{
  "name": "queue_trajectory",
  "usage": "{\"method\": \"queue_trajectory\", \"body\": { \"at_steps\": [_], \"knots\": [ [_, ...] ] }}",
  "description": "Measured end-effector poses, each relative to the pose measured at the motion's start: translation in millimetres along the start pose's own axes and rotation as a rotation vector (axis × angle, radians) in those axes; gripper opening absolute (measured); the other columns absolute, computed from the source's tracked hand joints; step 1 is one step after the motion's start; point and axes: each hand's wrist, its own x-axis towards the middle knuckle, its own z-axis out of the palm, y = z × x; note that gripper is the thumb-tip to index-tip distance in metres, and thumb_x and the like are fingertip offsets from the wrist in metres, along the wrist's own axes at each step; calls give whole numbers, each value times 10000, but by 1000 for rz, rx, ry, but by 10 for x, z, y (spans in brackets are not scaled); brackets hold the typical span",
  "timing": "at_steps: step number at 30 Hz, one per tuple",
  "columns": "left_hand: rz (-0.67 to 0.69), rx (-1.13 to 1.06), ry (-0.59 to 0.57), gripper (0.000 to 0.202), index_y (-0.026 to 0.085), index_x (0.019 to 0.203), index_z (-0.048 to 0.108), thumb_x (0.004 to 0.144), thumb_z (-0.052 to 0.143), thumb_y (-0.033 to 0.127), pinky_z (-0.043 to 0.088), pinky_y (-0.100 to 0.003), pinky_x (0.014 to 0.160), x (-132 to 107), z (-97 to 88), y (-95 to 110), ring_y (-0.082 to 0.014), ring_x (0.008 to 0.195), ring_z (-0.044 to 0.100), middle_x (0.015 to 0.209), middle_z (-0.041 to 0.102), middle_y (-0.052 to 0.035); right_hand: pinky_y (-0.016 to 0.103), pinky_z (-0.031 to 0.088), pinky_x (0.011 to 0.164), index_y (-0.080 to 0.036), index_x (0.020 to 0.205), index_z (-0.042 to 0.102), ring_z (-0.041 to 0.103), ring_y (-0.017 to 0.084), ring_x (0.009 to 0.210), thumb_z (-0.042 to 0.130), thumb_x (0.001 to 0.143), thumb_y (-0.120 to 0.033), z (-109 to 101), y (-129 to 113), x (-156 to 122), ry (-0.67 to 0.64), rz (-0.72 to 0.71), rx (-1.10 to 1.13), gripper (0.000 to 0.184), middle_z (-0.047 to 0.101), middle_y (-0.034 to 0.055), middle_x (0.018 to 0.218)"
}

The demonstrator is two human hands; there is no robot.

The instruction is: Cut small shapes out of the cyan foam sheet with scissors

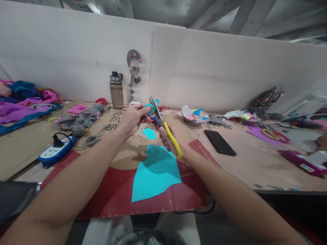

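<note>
Between the thumb and fingers of my left hand [133, 119] is a small turquoise felt-like piece [149, 108]. My right hand [167, 136] grips yellow-handled scissors [171, 137], whose blades point up and away, right beside that piece. Whether the blades touch it I cannot tell. Below my hands a large turquoise sheet [159, 173] with a curved lower edge lies on red and brown cardboard [114, 194]. A smaller turquoise scrap [149, 133] rests just beyond it, with tiny bits scattered nearby.
A bottle [117, 91] stands by the white partition [204, 68]. On the right lie a black phone [219, 142] and a bowl of scraps [192, 119]. A blue power strip [57, 151], grey felt pieces [76, 122] and coloured fabric [28, 105] occupy the left.
</note>
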Motion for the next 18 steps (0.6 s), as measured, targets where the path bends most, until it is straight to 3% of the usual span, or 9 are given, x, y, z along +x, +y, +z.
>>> {"method": "queue_trajectory", "body": {
  "at_steps": [9, 18],
  "knots": [
    [2, 11, 0, 260, 130, 716, 654, 678, 881, 251, 392, -167, 459, 11, -14, -24, -49, 468, 526, 576, 599, 20, 228, 353, 362, -231, 973, 516, 383, 87, 403, 525, 883, -771, 44, -62, -50, -9, 20, 87, 547, 427, -67, 595],
    [-21, 9, 8, 219, 144, 735, 604, 722, 800, 241, 390, -174, 460, 67, -94, -83, -69, 493, 579, 672, 695, -28, 206, 296, 277, -246, 915, 473, 326, 67, 326, 569, 859, -723, 79, -130, -4, 91, 223, 252, 489, 366, -117, 550]
  ]
}}
